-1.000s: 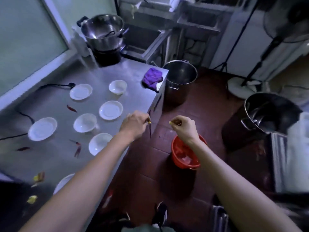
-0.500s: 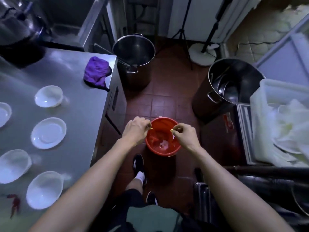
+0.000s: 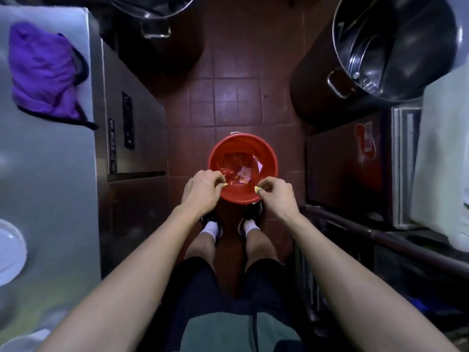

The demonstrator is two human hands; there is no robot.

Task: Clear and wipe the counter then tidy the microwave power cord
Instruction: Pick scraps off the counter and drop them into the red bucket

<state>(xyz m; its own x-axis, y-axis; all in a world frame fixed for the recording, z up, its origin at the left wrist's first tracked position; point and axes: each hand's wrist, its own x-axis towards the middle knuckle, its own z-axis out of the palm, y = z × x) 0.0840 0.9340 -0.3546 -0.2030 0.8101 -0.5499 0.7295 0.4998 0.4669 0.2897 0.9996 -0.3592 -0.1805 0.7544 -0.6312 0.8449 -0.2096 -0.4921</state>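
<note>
Hovering over the near rim of the red bucket on the tiled floor, the left hand and right hand each have their fingers curled tight, pinching a small yellow scrap: one at the left fingertips, another at the right. Food scraps lie in the bucket's bottom. To the left, the steel worktop carries a crumpled purple cloth near its far corner and a white dish at the frame's edge.
</note>
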